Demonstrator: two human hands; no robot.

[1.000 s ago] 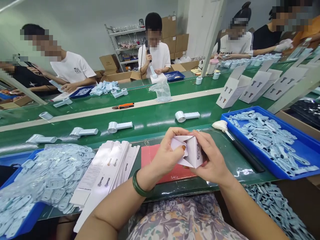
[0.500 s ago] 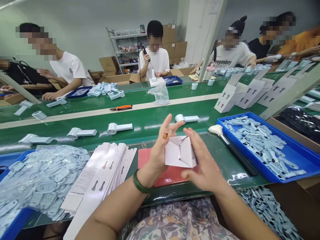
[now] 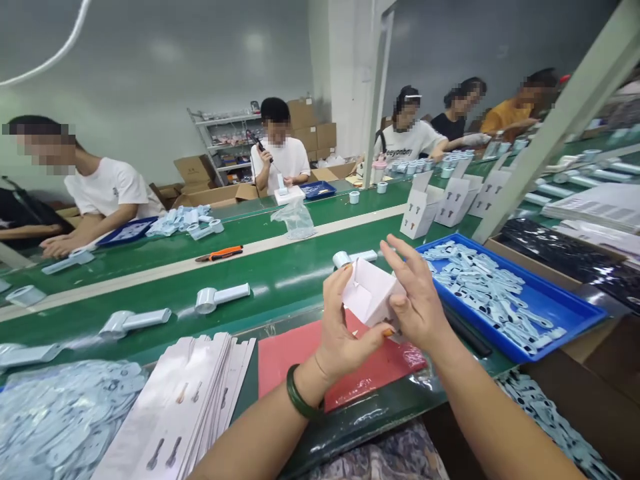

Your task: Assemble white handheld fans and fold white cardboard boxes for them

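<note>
Both my hands hold a small white cardboard box (image 3: 369,291) above a red mat (image 3: 300,350) at the table's near edge. My left hand (image 3: 341,329) cups the box from below, thumb stretched under it. My right hand (image 3: 419,301) grips the box's right side, with the fingers fanned out above. The box's folded end faces me. A stack of flat white box blanks (image 3: 185,403) printed with small product pictures lies to the left of the mat.
A blue tray (image 3: 575,313) of pale blue bagged parts sits to the right, a heap of similar bags (image 3: 55,420) at the left. White handheld devices (image 3: 220,297) lie on the green conveyor belt (image 3: 280,273). Several people work across the belt. Upright printed boxes (image 3: 423,207) stand beyond.
My view has lifted and turned to the right. The box has been turned in my hands; my left hand went from open fingers beside it to cupping it from below.
</note>
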